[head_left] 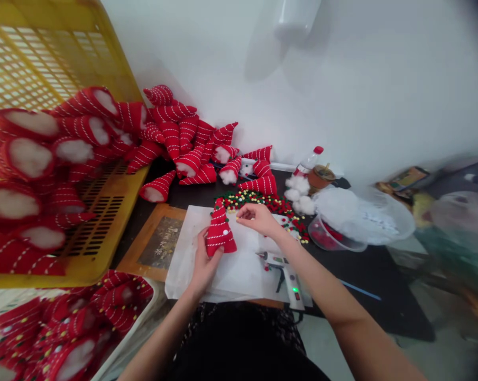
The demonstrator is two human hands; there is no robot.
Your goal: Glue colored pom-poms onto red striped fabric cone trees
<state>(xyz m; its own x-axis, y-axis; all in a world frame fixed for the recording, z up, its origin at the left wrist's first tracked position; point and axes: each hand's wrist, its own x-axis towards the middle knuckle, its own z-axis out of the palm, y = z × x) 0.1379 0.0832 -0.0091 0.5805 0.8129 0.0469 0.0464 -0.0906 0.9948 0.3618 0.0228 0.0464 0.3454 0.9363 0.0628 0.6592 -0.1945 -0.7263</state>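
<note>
My left hand (pixel 207 257) holds a red stuffed cone (pixel 219 233) upright by its base. White stitched lines wrap around it, and green pom-poms and a white one sit on its surface. Just right of the cone, my right hand (pixel 258 218) pinches a tiny pale yellow pom-pom (pixel 237 218) between thumb and fingertips, apart from the cone. Beneath both hands lies a white sheet (pixel 239 275). A glue gun (pixel 288 275) with a green light rests on it below my right forearm. Behind my right hand spreads a pile of red, green and yellow pom-poms (pixel 247 198).
A yellow crate (pixel 131 222) full of red cones stands at the left, above a white bin (pixel 144 312) of decorated cones. More cones (pixel 175 132) pile against the wall. Toward the right are a bottle (pixel 308 161), cotton balls (pixel 298 185), a plastic tub (pixel 330 238) and a blue stick (pixel 360 289).
</note>
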